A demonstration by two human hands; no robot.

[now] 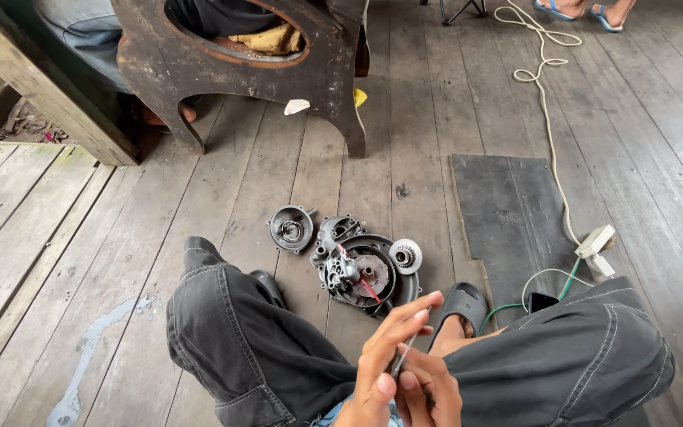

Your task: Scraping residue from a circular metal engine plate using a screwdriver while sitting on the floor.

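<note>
— What have the hands got, from the head view?

— The left hand and right hand meet at six o'clock between the knees, fingers pinched shut on a thin metal tool.

— And the engine parts?

— The dark engine casing lies on the plank floor, just at twelve o'clock of the hands; a round cover sits at its ten o'clock, a black mat at two.

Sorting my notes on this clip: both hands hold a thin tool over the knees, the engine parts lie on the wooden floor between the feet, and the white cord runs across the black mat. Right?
Not quite. In the head view the white cord runs over the bare planks beside the black mat, not across it. The rest holds: both hands pinch a thin tool, and the engine parts lie on the wooden floor.
</note>
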